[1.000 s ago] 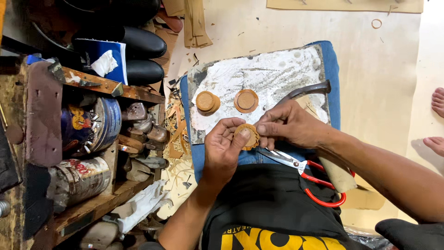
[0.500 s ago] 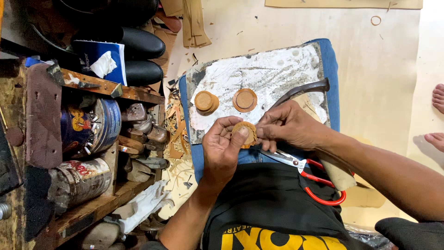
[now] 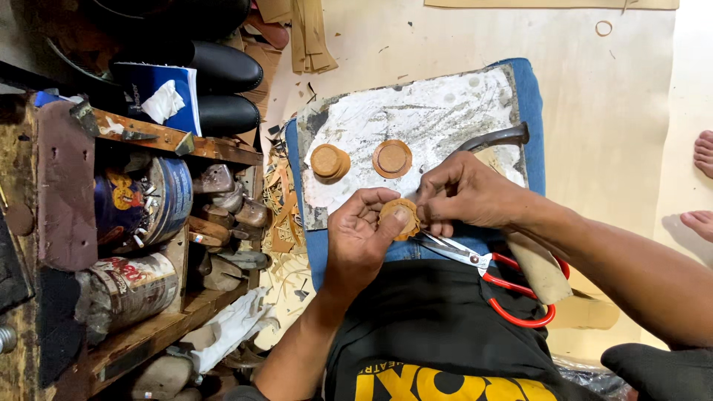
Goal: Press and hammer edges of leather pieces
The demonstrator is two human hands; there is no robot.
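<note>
My left hand cups a small round tan leather disc, thumb pressed on its face. My right hand pinches the disc's right edge with its fingertips. Both hands hover over the near edge of a stained white work board resting on my lap. On the board lie a small stack of round tan discs and a wider brown disc with a smaller one on top. Red-handled scissors lie on my lap under my right wrist.
A hammer head rests on the board behind my right hand. A wooden shelf at left holds tins, tools and scraps. Black shoes stand at the top left. Bare feet of another person show at the right edge.
Both hands have stayed over the board's near edge, working the disc; my left thumb has shifted slightly on its face. Nothing else has moved.
</note>
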